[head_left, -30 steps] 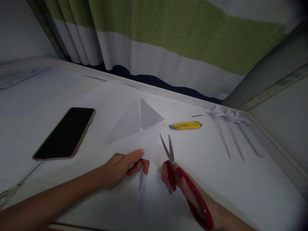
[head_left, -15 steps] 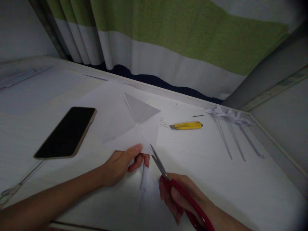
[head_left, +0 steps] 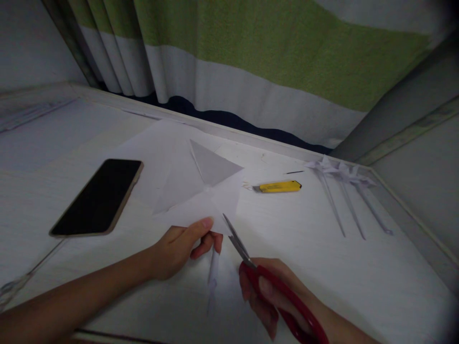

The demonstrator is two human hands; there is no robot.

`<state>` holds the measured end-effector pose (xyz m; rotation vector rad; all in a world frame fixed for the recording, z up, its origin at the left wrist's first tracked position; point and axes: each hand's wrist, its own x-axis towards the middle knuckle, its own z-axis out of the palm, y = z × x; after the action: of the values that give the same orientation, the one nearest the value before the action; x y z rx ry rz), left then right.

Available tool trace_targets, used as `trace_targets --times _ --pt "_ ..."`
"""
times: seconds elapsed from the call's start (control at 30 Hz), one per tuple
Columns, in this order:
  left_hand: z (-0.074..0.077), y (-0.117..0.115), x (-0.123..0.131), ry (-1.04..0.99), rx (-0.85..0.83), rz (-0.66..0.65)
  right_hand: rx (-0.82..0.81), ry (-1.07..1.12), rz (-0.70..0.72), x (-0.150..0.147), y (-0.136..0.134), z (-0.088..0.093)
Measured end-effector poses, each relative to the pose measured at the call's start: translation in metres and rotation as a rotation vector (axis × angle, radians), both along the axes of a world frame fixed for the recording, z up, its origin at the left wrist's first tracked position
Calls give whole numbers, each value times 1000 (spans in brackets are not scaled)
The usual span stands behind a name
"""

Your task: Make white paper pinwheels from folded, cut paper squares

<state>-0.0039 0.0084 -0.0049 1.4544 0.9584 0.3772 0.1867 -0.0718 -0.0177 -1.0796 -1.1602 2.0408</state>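
Observation:
My left hand point(head_left: 182, 248) pinches the near corner of a white folded paper sheet point(head_left: 201, 191) and lifts it slightly off the white table point(head_left: 322, 267). My right hand point(head_left: 272, 296) grips red-handled scissors point(head_left: 265, 282). Their blades point up and left, with the tips close to the paper's near edge beside my left thumb. A thin rolled paper stick point(head_left: 213, 274) lies on the table under my left fingers.
A black phone point(head_left: 98, 197) lies face up at the left. A yellow utility knife point(head_left: 276, 187) rests behind the paper. Paper pinwheels on sticks point(head_left: 340, 186) lie at the right. A striped curtain point(head_left: 251, 71) hangs behind the table's far edge.
My right hand has drawn back toward me and turned the scissors from pointing up to pointing left at the paper's edge. The paper's raised flap has folded over to the left.

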Motion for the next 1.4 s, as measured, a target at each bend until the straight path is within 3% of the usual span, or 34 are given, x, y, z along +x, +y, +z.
trace_targets --times 1.1,1.4 --pt "0 -2 1 34 36 -19 -12 15 -21 -2 -2 -3" --pt "0 -1 0 2 36 -14 21 -67 -53 -4 -5 -2"
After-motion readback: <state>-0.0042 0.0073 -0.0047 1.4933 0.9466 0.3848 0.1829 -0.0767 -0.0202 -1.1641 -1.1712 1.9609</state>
